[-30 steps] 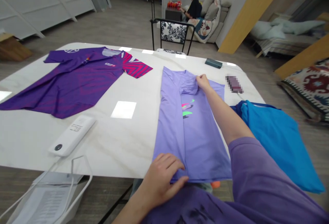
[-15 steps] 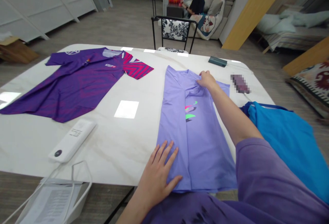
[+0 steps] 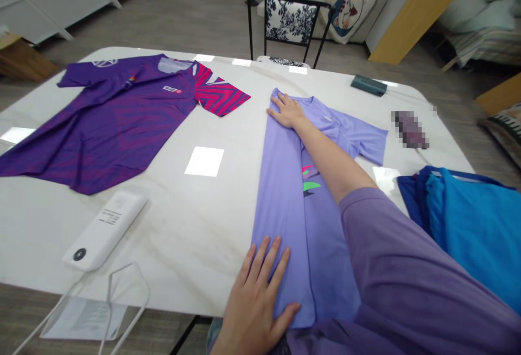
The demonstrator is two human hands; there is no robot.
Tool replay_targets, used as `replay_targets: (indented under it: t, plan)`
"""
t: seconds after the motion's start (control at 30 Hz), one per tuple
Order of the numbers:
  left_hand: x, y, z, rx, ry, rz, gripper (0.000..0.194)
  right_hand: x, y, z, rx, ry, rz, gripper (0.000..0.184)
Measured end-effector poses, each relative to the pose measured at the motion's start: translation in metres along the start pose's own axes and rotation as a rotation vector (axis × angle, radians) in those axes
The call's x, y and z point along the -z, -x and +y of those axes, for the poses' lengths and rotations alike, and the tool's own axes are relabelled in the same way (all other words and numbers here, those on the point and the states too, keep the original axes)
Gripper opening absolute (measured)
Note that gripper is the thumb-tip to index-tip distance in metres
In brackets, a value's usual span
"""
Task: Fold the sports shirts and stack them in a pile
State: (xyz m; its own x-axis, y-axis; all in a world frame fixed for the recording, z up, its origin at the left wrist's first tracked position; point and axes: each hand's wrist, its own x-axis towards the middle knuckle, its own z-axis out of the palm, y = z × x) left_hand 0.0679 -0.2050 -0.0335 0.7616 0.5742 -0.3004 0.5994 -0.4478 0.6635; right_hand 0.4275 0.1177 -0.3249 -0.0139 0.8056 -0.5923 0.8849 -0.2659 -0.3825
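Observation:
A lavender T-shirt [image 3: 293, 197] lies lengthwise on the white table [image 3: 195, 219], its left side folded inward and its right sleeve spread out. My left hand [image 3: 256, 295] presses flat on the shirt's near hem at the table's front edge, fingers spread. My right hand [image 3: 287, 111] rests flat on the shirt's far left corner by the collar, arm stretched across the fabric. Neither hand grips anything.
A purple and pink jersey [image 3: 114, 119] lies spread at the left. Blue garments [image 3: 472, 224] hang over the right edge. A white device [image 3: 103, 230] with a cable sits front left. A dark case [image 3: 368, 84] and a chair [image 3: 291, 24] are at the far side; a person sits on a sofa beyond.
My right hand let go of the fabric near the collar and slid left to press flat on the far left corner. My left hand opened flat on the hem. The view tilted down.

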Motion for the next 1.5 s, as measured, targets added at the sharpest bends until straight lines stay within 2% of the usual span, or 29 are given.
replay_targets:
  t: [0.17,0.23,0.33,0.43,0.5,0.57,0.63,0.73,0.8,0.87,1.0,1.1,1.17,1.3,1.33,1.43,1.5]
  plan:
    - [0.002,-0.004,-0.002,0.017,0.030,-0.005,0.116,0.012,0.001,-0.006,0.034,-0.029,-0.047,0.086]
    - [0.005,-0.004,-0.003,-0.001,0.017,-0.005,0.111,0.026,0.012,-0.001,0.067,-0.038,0.011,0.082]
    - [0.013,-0.004,-0.001,-0.028,-0.038,-0.010,0.099,0.062,0.044,0.028,0.029,0.046,0.194,0.077]
    - [0.023,-0.011,0.014,0.001,-0.024,0.083,0.074,0.106,0.099,0.082,-0.204,0.186,0.264,0.067]
    - [0.025,-0.024,0.036,-0.011,0.060,0.123,0.054,0.132,0.141,0.122,-0.420,0.256,0.243,0.062]
    - [0.020,-0.040,0.067,-0.092,0.181,0.065,0.043,0.150,0.180,0.157,-0.595,0.291,0.206,0.064]
    - [0.006,-0.057,0.104,-0.212,0.273,-0.044,0.043,0.160,0.210,0.182,-0.698,0.293,0.171,0.069]
    - [-0.022,-0.074,0.155,-0.383,0.285,-0.128,0.053,0.162,0.234,0.202,-0.764,0.263,0.125,0.077]
    - [-0.040,-0.080,0.177,-0.436,0.240,-0.132,0.054,0.159,0.239,0.208,-0.786,0.234,0.124,0.078]
    - [-0.053,-0.082,0.190,-0.429,0.186,-0.123,0.044,0.156,0.240,0.212,-0.773,0.202,0.153,0.072]
    - [-0.062,-0.081,0.193,-0.391,0.156,-0.122,0.021,0.155,0.238,0.215,-0.651,0.137,0.190,0.041]
    - [-0.061,-0.080,0.191,-0.380,0.179,-0.160,0.030,0.158,0.234,0.212,-0.593,0.056,0.224,0.041]
    - [-0.059,-0.079,0.191,-0.372,0.190,-0.206,0.031,0.162,0.231,0.207,-0.576,0.022,0.250,0.046]
    - [-0.048,-0.080,0.192,-0.310,0.271,-0.240,0.014,0.174,0.220,0.192,-0.555,0.004,0.299,0.048]
    - [-0.043,-0.081,0.190,-0.283,0.310,-0.215,0.018,0.178,0.215,0.189,-0.549,0.005,0.307,0.049]
    - [-0.022,-0.080,0.181,-0.218,0.451,-0.088,0.047,0.192,0.192,0.176,-0.529,0.016,0.319,0.047]
    - [-0.004,-0.078,0.168,-0.200,0.554,0.005,0.052,0.201,0.169,0.165,-0.505,0.023,0.329,0.042]
